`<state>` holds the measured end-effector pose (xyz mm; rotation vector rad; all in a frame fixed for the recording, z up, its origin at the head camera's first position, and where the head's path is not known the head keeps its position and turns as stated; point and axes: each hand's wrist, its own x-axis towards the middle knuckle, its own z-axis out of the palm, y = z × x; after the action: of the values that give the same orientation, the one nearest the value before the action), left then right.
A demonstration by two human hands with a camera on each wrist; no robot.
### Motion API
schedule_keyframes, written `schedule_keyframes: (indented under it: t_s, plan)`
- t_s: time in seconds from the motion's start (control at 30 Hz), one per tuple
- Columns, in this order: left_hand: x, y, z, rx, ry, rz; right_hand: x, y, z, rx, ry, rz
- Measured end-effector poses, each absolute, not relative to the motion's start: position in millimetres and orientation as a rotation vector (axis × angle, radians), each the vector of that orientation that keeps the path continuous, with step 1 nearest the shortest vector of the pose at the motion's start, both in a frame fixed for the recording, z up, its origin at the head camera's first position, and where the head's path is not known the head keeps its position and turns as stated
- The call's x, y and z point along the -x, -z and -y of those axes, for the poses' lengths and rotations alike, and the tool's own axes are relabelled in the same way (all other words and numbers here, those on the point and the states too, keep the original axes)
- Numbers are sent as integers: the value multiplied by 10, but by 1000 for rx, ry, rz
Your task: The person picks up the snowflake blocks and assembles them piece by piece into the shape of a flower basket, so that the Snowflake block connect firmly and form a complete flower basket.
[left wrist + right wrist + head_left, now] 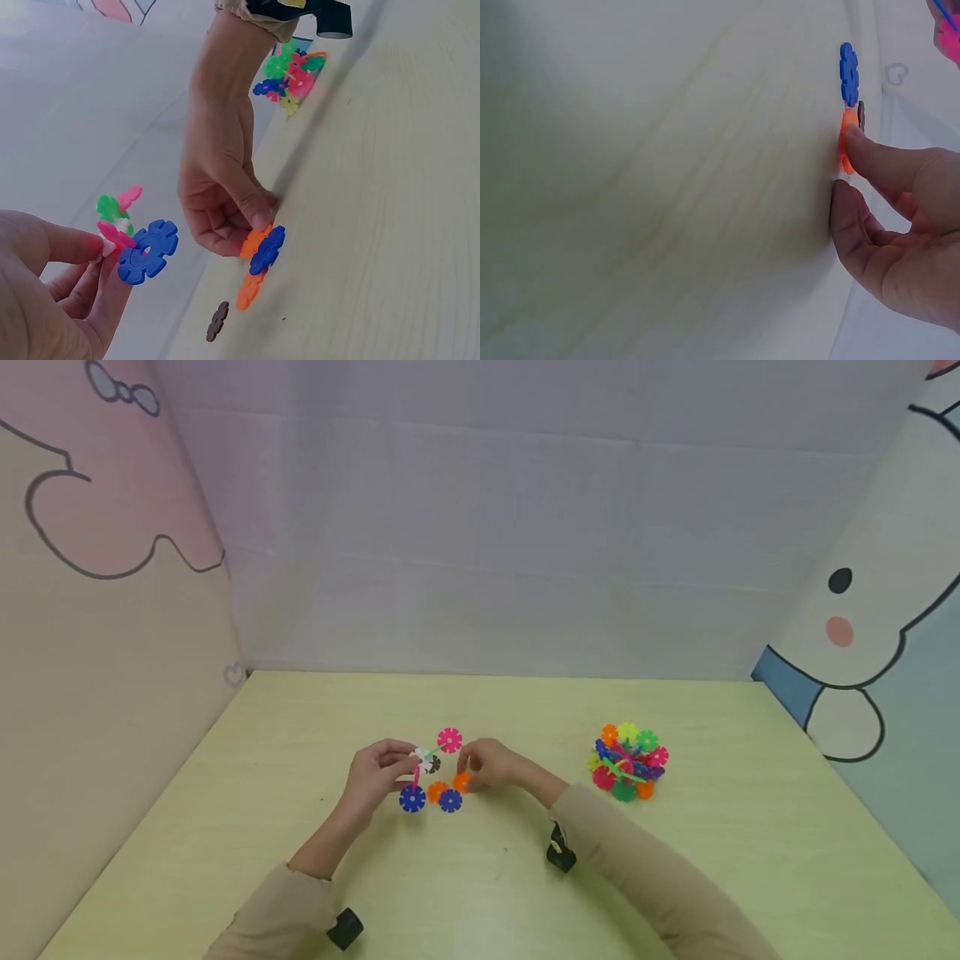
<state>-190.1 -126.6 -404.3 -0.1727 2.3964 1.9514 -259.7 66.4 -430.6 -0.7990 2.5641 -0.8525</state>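
My left hand (372, 777) pinches a white snowflake disc (422, 760) between thumb and fingers, above the table. Slotted into it are more discs: a blue one (148, 252), a pink one (449, 740) and a green one (107, 206). Low at the tabletop, my right hand (489, 763) has its thumb on an orange snowflake disc (256, 241), fingertips at its edge. Close beside that disc lie another blue disc (268, 250) and a second orange disc (249, 290). A dark brown disc (217, 322) lies a little further off.
A ball-like cluster of joined, many-coloured discs (627, 764) sits on the table (720, 860) to the right. A pale cloth backdrop (480, 552) rises behind the far edge, with printed panels at both sides.
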Motion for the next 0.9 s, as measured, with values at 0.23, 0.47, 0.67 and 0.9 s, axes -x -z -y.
schedule_keyframes:
  t_s: [0.23, 0.47, 0.67, 0.9]
  plan:
    - [1846, 4105, 1161, 153, -1970, -2373, 2446, 4273, -922, 866, 867, -2603]
    - [1774, 4110, 986, 100, -1955, -2378, 2117, 4110, -1282, 1009, 1124, -2779]
    - [1746, 4107, 866, 75, -1983, -2335, 1953, 4075, -1388, 994, 1430, -2902]
    - [1737, 4140, 794, 50, -2000, -2255, 1909, 4129, -1398, 1053, 1498, -2927]
